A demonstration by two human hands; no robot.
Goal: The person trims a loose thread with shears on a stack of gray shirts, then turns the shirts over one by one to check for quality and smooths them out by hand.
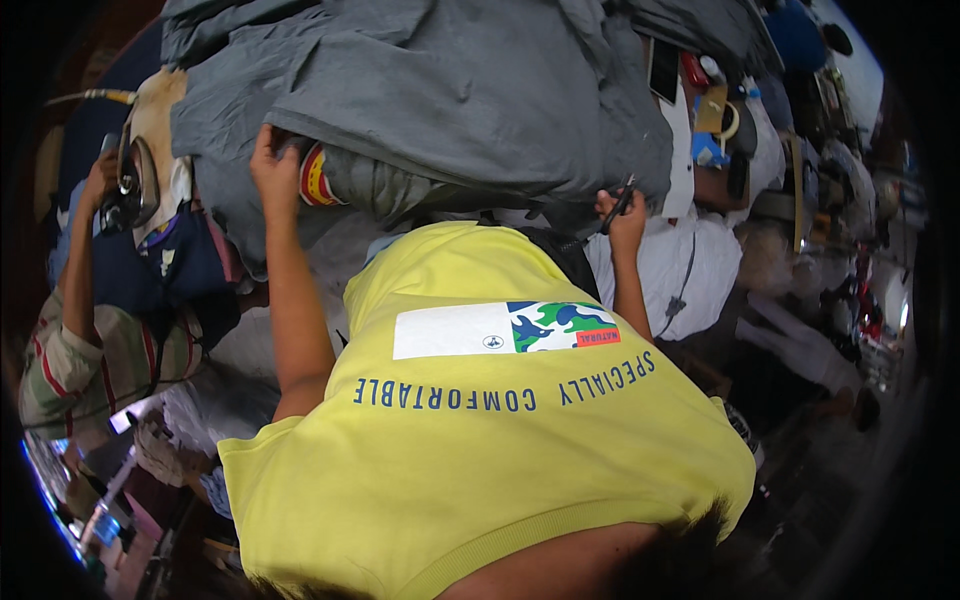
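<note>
A large grey garment lies heaped across the table in front of me. My left hand grips its folded edge beside a red and yellow patch. At the garment's right edge, my right hand is closed on a thin dark tool that looks like small scissors. My yellow shirt with a printed label fills the lower half of the view and hides the table's near edge.
At the left, another person in a striped shirt holds an iron on a padded board. White cloth lies at the right. A phone, a tape roll and small clutter sit at the far right.
</note>
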